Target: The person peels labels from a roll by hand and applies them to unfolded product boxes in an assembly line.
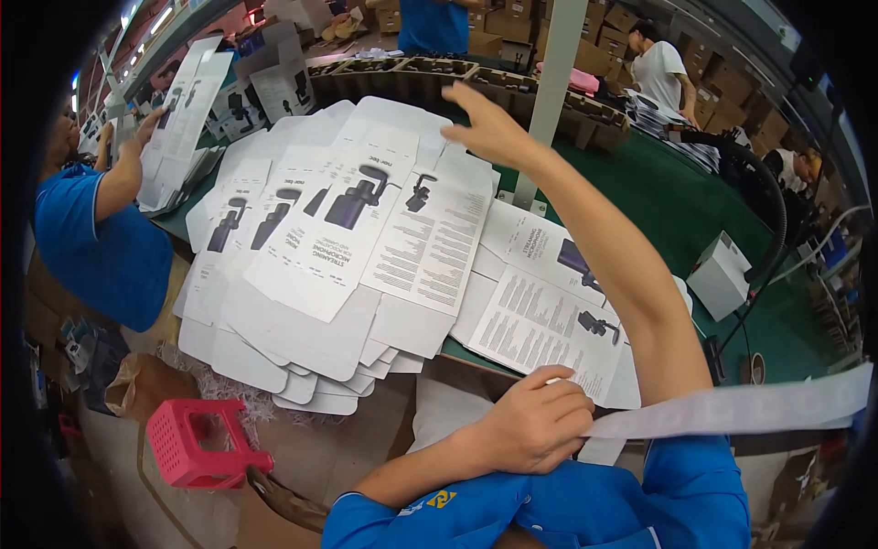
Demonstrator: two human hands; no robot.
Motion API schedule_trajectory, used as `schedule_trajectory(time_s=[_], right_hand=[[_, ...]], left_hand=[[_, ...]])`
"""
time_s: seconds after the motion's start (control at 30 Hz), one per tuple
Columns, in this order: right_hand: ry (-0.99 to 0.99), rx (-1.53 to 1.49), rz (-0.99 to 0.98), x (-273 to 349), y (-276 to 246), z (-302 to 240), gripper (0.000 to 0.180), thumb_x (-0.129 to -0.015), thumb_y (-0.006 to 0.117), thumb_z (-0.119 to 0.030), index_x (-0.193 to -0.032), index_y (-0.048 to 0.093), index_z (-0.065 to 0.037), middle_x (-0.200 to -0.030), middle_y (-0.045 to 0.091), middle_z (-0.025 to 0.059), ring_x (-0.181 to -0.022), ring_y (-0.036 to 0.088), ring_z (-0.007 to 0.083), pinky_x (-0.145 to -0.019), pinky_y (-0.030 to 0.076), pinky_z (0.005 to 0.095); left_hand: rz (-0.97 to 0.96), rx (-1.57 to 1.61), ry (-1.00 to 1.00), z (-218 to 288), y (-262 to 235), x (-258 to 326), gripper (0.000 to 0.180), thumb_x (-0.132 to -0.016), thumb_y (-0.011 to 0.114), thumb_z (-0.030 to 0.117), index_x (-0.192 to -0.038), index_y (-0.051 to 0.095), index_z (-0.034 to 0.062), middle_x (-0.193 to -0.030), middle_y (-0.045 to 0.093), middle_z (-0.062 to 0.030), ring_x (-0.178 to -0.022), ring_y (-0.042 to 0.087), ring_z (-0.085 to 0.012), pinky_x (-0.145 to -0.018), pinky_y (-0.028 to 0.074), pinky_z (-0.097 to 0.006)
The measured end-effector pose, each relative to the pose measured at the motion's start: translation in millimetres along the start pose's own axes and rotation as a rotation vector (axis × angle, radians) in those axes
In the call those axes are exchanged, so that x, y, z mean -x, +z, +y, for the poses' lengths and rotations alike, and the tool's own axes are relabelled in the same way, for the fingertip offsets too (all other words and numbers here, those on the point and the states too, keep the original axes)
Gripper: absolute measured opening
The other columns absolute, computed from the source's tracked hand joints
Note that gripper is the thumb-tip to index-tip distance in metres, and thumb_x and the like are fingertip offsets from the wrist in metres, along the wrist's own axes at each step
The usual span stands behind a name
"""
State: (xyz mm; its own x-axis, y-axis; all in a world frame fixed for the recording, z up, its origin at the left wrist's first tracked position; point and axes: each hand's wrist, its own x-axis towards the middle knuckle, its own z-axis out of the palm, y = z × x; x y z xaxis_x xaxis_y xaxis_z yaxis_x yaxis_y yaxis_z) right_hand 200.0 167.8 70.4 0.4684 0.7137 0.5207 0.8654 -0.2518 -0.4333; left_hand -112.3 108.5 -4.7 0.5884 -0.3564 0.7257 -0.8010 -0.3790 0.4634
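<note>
My left hand (pixel 540 423) is closed in front of my chest on one end of a long whitish strip (pixel 732 410), which looks like a strip of labels and runs off to the right past my right upper arm. My right hand (pixel 489 128) reaches far forward with fingers apart, over the far right edge of a large fanned pile of flat white printed cartons (pixel 320 210); whether it touches them I cannot tell. Another small stack of flat cartons (pixel 549 320) lies under my right forearm, printed with a dark microphone picture and text.
A metal post (pixel 555 101) rises beyond the pile from the green table (pixel 631 201). A white box (pixel 720 277) stands at right beside a black bent arm (pixel 773 201). A co-worker in blue (pixel 110 238) handles a carton at left. A pink stool (pixel 201 444) is on the floor.
</note>
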Motion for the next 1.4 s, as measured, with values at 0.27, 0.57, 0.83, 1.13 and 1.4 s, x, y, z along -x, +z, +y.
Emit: schedule_trajectory(time_s=[0.27,0.57,0.83,1.13,1.4], right_hand=[[0.452,-0.805,0.144,237.3,-54.9,-19.5,0.029,-0.1,0.057,-0.017,-0.12,0.066,0.002,-0.113,0.069,0.0094,-0.096,0.066,0.0144,-0.085,0.051,0.0275],[0.661,-0.742,0.599,406.6,-78.8,-53.8,0.024,-0.097,0.065,-0.014,-0.115,0.067,0.002,-0.098,0.067,0.002,-0.084,0.059,0.0086,-0.076,0.048,0.0232],[0.583,-0.618,0.766,431.1,-91.3,-55.0,0.012,-0.095,0.066,-0.006,-0.1,0.067,0.004,-0.096,0.065,0.0048,-0.082,0.06,0.0092,-0.074,0.048,0.0229],[0.253,0.358,0.848,425.2,-86.0,-41.9,0.036,-0.074,0.081,0.001,-0.109,0.075,-0.006,-0.093,0.064,0.0062,-0.068,0.06,0.0177,-0.061,0.047,0.0278],[0.221,0.512,0.77,428.4,-86.7,-35.4,0.03,-0.072,0.082,-0.002,-0.1,0.076,-0.007,-0.085,0.066,0.003,-0.067,0.059,0.0179,-0.057,0.043,0.0287]], left_hand=[[0.236,0.066,-0.326,-46.2,29.9,-16.1,0.012,-0.086,0.063,0.008,-0.092,0.07,0.0015,-0.089,0.067,-0.0162,-0.084,0.062,-0.037,-0.078,0.049,-0.044],[0.016,0.502,-0.736,-49.9,120.2,-56.3,0.033,-0.099,0.056,0.03,-0.09,0.067,0.0003,-0.073,0.06,-0.017,-0.07,0.059,-0.0306,-0.065,0.044,-0.041],[0.24,0.149,-0.402,-28.4,135.3,-101.1,0.016,-0.085,0.073,0.015,-0.094,0.071,0.0017,-0.085,0.071,-0.0114,-0.084,0.066,-0.0289,-0.077,0.05,-0.039],[0.101,0.604,-0.733,-41.0,141.4,-107.1,0.02,-0.093,0.069,0.016,-0.095,0.071,-0.0036,-0.083,0.074,-0.0073,-0.08,0.066,-0.0093,-0.071,0.051,-0.023],[0.042,0.578,-0.742,-48.5,143.8,-101.5,0.02,-0.094,0.068,0.016,-0.097,0.071,-0.0038,-0.085,0.074,-0.0103,-0.082,0.067,-0.0109,-0.073,0.051,-0.024]])
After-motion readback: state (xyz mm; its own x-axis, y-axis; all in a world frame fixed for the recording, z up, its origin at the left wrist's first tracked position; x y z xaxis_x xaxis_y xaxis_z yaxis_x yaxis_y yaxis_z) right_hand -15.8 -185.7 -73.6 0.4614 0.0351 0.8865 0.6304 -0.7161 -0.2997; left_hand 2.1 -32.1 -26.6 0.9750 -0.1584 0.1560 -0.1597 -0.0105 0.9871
